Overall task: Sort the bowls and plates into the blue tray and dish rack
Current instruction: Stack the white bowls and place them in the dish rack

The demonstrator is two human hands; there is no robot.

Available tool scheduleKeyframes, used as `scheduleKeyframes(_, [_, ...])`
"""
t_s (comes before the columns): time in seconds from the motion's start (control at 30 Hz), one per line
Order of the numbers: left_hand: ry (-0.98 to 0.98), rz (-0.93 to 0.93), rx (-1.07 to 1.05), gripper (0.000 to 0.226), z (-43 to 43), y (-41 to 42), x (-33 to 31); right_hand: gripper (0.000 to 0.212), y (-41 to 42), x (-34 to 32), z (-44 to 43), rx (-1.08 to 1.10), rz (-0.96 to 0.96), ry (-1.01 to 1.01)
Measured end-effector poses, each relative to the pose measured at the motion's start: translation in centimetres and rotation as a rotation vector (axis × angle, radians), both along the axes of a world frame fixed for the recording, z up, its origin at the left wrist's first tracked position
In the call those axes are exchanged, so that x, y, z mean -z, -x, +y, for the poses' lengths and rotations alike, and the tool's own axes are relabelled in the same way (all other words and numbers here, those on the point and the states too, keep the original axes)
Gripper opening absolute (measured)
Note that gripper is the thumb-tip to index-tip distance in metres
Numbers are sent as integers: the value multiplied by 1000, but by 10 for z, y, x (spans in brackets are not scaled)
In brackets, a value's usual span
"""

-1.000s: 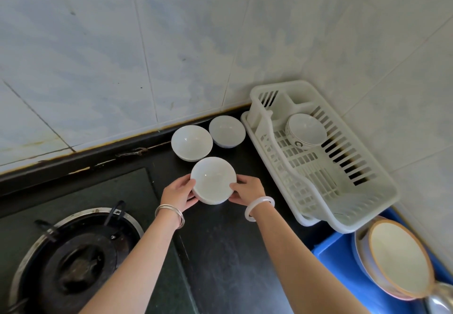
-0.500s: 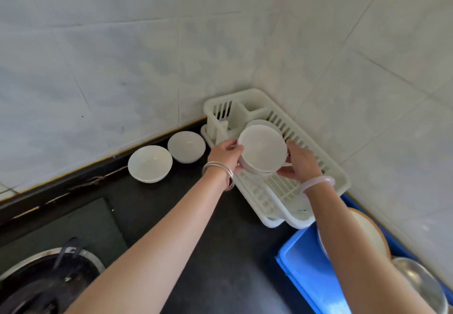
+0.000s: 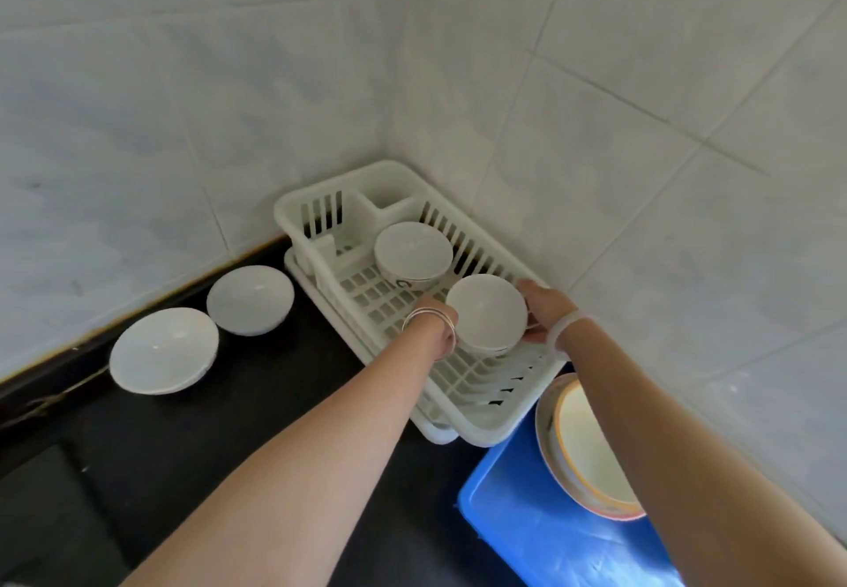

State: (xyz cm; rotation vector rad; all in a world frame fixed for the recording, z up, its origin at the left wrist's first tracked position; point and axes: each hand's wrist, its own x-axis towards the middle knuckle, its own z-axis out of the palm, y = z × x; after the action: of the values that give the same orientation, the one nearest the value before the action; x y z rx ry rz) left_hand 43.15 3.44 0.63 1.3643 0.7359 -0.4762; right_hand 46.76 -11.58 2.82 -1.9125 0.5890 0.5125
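Observation:
I hold a small stack of white bowls (image 3: 486, 311) between both hands, low inside the white dish rack (image 3: 463, 385). My left hand (image 3: 435, 316) grips its left side and my right hand (image 3: 543, 311) grips its right side. Behind it in the rack sits another white bowl (image 3: 412, 249). Two more white bowls (image 3: 162, 350) (image 3: 250, 298) rest on the black counter to the left of the rack. The blue tray (image 3: 527, 518) lies at the lower right and carries a stack of orange-rimmed plates (image 3: 582, 449).
White tiled walls meet in a corner right behind the rack. The black counter (image 3: 229, 426) runs left and toward me. A darker stove surface (image 3: 46, 518) shows at the lower left.
Both hands have carried the bowls from the counter over to the rack and lowered them in front of the bowl that sits there. The view has swung right.

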Motion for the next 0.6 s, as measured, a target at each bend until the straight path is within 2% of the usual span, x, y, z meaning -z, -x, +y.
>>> scheduleKeyframes(0.3, [-191, -23, 122, 38, -7, -18, 32, 58, -19, 13, 0, -83, 68, 66])
scheduleKeyframes(0.43, [-214, -28, 127, 38, -6, -19, 36, 61, -21, 17, 1, -117, 81, 102])
scheduleKeyframes(0.6, [-199, -60, 141, 38, -8, -15, 30, 56, -21, 19, -4, -155, 71, 164])
